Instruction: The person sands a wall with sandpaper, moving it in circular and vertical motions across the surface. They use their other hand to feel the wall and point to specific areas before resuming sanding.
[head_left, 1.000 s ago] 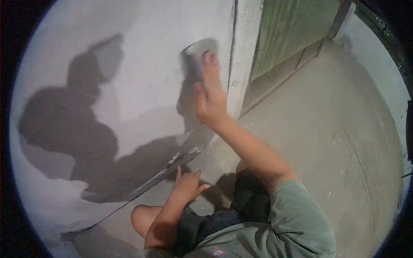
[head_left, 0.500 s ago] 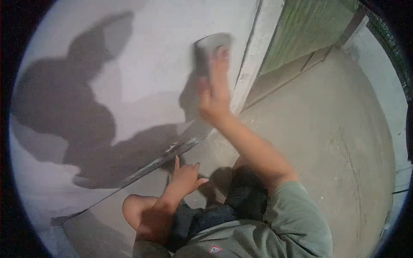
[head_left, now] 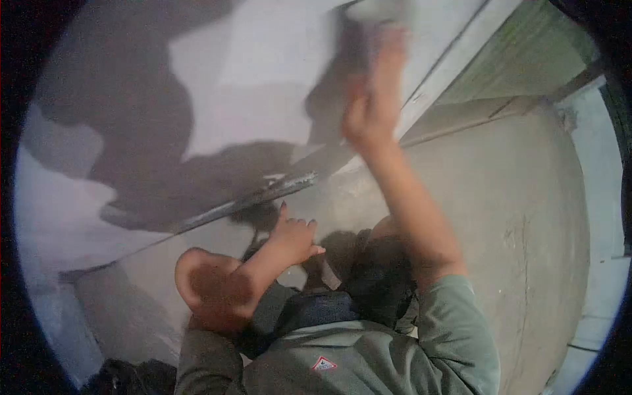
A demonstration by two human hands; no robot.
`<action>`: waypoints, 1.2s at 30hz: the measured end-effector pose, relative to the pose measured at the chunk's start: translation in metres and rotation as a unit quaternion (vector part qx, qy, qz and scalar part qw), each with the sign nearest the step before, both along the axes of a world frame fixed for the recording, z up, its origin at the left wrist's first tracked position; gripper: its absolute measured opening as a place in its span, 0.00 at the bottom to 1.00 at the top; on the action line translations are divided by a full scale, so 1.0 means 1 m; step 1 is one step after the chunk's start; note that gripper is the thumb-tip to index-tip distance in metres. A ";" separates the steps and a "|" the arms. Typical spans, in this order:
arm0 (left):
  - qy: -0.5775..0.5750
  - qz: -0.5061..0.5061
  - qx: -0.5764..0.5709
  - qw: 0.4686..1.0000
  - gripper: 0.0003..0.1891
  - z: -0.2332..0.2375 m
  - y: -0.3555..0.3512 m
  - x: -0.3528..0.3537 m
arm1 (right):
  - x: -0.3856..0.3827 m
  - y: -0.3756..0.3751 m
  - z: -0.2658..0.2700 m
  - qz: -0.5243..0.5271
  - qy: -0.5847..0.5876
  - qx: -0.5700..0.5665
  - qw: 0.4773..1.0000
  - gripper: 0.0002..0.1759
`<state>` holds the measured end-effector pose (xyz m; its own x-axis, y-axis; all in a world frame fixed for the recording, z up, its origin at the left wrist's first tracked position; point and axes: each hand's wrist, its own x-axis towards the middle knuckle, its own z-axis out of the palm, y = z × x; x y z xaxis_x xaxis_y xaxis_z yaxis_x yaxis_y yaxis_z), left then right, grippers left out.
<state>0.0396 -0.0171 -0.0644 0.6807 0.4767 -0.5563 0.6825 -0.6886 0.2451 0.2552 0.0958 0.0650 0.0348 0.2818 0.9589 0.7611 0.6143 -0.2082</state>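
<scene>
My right hand (head_left: pixel 375 105) is raised against the white wall (head_left: pixel 243 72), its fingers pressed over a flat pale-grey piece (head_left: pixel 372 9). Motion blur smears this piece and the fingertips, so its exact kind cannot be made out. My left hand (head_left: pixel 294 238) hangs low in front of my bent knee, near the foot of the wall. Its index finger and thumb are stretched out while the other fingers curl partway, and nothing shows in it.
A dark, chipped edge (head_left: pixel 263 196) runs along the wall's foot. To the right stand a white post (head_left: pixel 431 85) and a greenish panel (head_left: pixel 526 52). Grey concrete floor (head_left: pixel 500 197) spreads right, with a crack. My shadow covers much of the wall.
My right hand has moved up and to the right in view with the flat piece. The view itself has shifted too. My left hand keeps about the same pose.
</scene>
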 end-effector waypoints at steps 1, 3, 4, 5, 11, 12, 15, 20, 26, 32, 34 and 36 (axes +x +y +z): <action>-0.019 -0.005 0.006 1.000 0.39 0.000 -0.001 0.001 | 0.007 0.005 0.005 -0.024 0.068 0.035 0.997 0.31; -0.039 -0.002 0.010 0.999 0.40 0.003 -0.003 0.004 | 0.014 0.005 0.008 -0.044 0.051 0.042 0.997 0.33; -0.029 -0.013 -0.005 0.999 0.39 0.008 -0.004 0.004 | 0.012 0.003 -0.006 -0.082 -0.048 0.020 0.995 0.34; -0.018 -0.025 -0.020 0.999 0.38 0.010 -0.003 0.005 | 0.002 -0.002 -0.015 -0.052 -0.113 -0.002 0.992 0.33; -0.006 -0.010 0.006 1.000 0.37 0.000 -0.006 0.002 | 0.006 0.013 -0.002 -0.080 -0.088 0.062 0.991 0.32; -0.007 -0.003 0.002 1.000 0.37 -0.002 -0.007 0.002 | 0.004 0.012 -0.005 -0.080 -0.081 0.050 0.992 0.31; -0.052 -0.006 -0.026 0.998 0.37 0.001 -0.008 0.000 | -0.020 -0.003 -0.031 -0.003 -0.146 -0.044 0.988 0.30; 0.009 0.003 -0.021 1.000 0.37 0.005 -0.005 -0.001 | -0.021 0.005 -0.009 -0.010 -0.147 0.023 0.989 0.31; -0.002 -0.017 -0.021 1.000 0.38 0.000 -0.007 0.000 | -0.034 -0.013 -0.039 -0.006 -0.261 -0.100 0.960 0.31; -0.033 -0.009 0.017 0.999 0.38 0.004 -0.007 0.001 | -0.009 0.012 -0.002 -0.044 -0.140 0.056 0.988 0.33; -0.032 -0.017 0.006 0.999 0.37 0.003 -0.008 0.000 | -0.012 0.005 -0.014 -0.038 -0.148 0.025 0.988 0.32; -0.032 -0.029 -0.001 0.999 0.37 0.001 -0.006 0.000 | -0.021 -0.007 -0.038 -0.014 -0.217 -0.066 0.974 0.34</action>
<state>0.0391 -0.0229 -0.0631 0.7419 0.4336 -0.5115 0.6237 -0.7264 0.2888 0.2341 0.0883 0.0269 -0.3568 0.4079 0.8404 0.8106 0.5823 0.0616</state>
